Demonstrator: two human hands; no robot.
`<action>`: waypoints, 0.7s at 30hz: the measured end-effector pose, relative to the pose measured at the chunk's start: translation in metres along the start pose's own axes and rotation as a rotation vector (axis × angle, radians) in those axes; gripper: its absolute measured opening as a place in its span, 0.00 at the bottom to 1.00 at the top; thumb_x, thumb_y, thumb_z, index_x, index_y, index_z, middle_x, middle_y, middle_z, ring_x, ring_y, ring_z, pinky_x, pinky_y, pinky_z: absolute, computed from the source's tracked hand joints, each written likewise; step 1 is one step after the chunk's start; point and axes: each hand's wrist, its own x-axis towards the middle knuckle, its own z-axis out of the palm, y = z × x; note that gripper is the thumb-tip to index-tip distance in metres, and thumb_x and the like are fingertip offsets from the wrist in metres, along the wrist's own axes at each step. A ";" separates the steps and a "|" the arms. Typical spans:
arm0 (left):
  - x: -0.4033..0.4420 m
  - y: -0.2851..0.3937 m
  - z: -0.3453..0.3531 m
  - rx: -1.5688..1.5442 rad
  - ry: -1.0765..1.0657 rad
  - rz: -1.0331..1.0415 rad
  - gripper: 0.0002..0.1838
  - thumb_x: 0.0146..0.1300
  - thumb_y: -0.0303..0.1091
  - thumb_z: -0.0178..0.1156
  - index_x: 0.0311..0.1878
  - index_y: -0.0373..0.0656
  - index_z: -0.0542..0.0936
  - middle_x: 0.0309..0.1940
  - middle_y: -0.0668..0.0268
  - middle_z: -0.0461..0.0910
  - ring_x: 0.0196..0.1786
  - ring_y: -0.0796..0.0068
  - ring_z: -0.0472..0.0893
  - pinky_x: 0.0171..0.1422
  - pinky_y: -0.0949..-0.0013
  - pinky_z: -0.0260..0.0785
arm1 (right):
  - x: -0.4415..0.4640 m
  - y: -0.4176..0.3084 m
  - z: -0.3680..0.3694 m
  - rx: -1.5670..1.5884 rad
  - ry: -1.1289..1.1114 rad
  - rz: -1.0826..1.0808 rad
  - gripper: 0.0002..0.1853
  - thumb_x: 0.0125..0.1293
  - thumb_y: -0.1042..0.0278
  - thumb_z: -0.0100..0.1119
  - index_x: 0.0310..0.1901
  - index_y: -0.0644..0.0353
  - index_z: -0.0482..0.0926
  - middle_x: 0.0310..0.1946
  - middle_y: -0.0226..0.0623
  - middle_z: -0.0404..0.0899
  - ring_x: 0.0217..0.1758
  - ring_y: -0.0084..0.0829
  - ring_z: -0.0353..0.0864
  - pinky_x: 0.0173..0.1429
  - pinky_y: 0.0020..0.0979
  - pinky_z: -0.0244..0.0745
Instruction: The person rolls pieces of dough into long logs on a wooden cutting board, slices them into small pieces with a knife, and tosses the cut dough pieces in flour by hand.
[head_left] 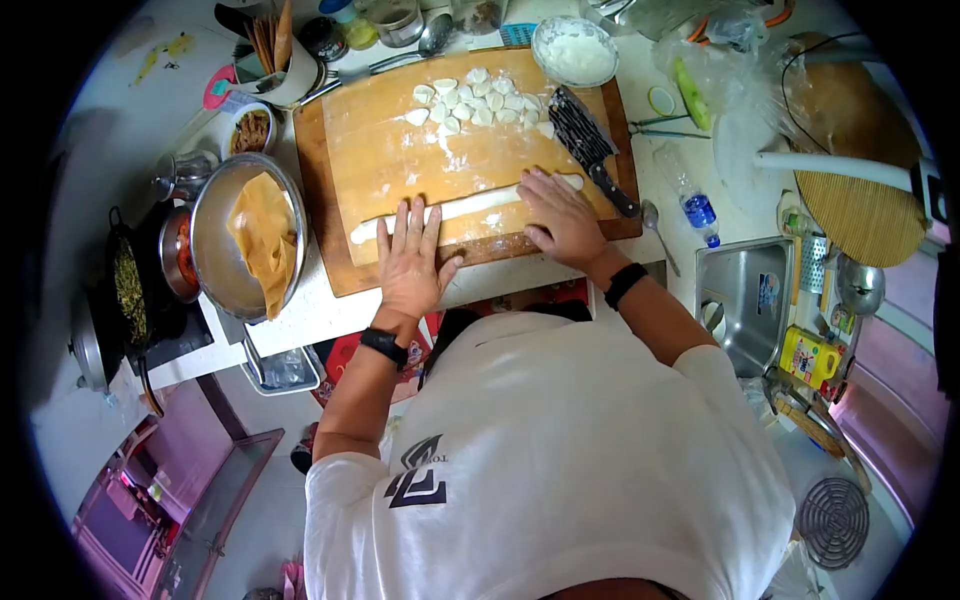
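A long white dough rope (470, 206) lies across the near part of a floured wooden board (365, 130). My left hand (408, 262) rests on the rope near its left end, fingers stretched out and a little apart. Toward the right end, my right hand (563, 220) lies flat over the rope, fingers extended and hiding part of it. Farther back on the board sits a cluster of small cut dough pieces (480, 103), with loose flour around them. A dark-bladed cleaver (585, 140) lies at the board's right side, its handle close to my right hand.
To the left stands a large metal bowl (215, 240) with a brown cloth-like sheet (262, 235) in it. A bowl of flour (576, 52) is behind the board. On the right are a spoon (658, 232), a plastic bottle (700, 215) and a sink (745, 330).
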 end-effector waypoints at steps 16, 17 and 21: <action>0.015 -0.003 0.004 -0.022 0.021 -0.049 0.44 0.63 0.57 0.61 0.78 0.47 0.59 0.80 0.54 0.53 0.82 0.52 0.49 0.82 0.42 0.32 | 0.044 0.015 0.011 0.214 0.130 0.135 0.07 0.58 0.73 0.65 0.39 0.61 0.82 0.44 0.41 0.82 0.50 0.45 0.80 0.56 0.39 0.75; 0.013 -0.002 0.005 -0.024 0.019 -0.051 0.44 0.63 0.57 0.61 0.78 0.47 0.59 0.80 0.54 0.53 0.82 0.52 0.49 0.82 0.42 0.32 | 0.045 0.013 0.010 0.206 0.134 0.131 0.06 0.59 0.72 0.65 0.37 0.61 0.82 0.43 0.40 0.83 0.50 0.45 0.80 0.56 0.40 0.75; 0.002 0.002 0.001 -0.032 0.026 -0.044 0.46 0.62 0.53 0.64 0.79 0.48 0.58 0.80 0.53 0.52 0.82 0.52 0.48 0.82 0.41 0.33 | 0.044 0.007 0.002 0.120 0.051 0.132 0.09 0.60 0.71 0.65 0.42 0.61 0.83 0.48 0.43 0.82 0.58 0.47 0.77 0.62 0.41 0.71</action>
